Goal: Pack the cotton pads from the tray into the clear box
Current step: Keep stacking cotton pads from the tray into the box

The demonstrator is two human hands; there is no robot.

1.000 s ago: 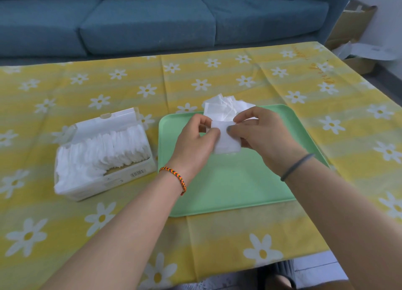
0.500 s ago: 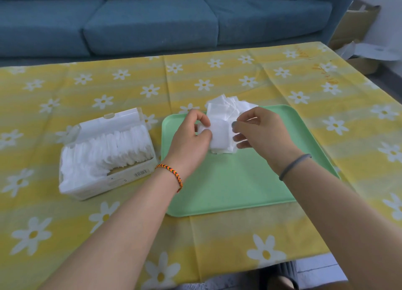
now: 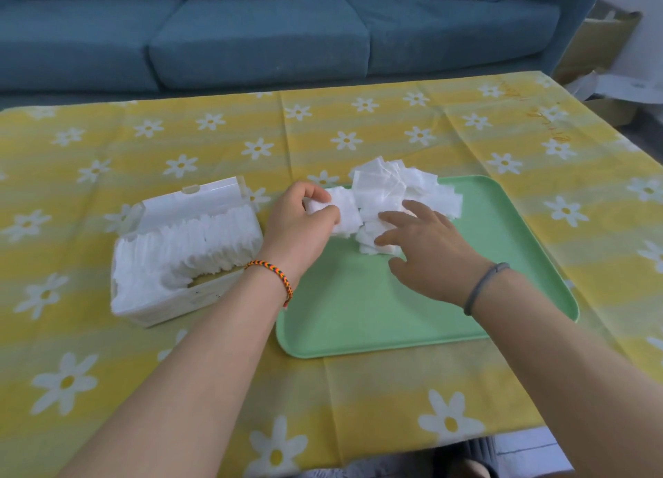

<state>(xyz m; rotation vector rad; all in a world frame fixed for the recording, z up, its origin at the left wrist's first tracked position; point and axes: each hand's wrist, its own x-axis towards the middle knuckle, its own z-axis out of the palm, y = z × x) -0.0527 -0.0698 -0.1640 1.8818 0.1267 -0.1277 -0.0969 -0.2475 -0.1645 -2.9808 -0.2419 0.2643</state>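
Pinching a small stack of cotton pads [image 3: 345, 215] over the green tray [image 3: 394, 320], the left hand [image 3: 301, 223] grips it while the right hand [image 3: 427, 248] rests open-fingered on the loose pile [image 3: 398, 190]; the clear box [image 3: 179, 248] sits just left, nearly full.

The box [image 3: 186, 251] sits on the table [image 3: 358, 133], left of the tray [image 3: 502, 262]. Loose pads [image 3: 394, 194] lie on the tray's far end. A sofa [image 3: 251, 36] stands behind the table.

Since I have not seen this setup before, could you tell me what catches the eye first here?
The left hand pinches a small stack of cotton pads over the green tray, whose far edge holds a loose white pile. Left of the tray, the clear box is nearly full of pads.
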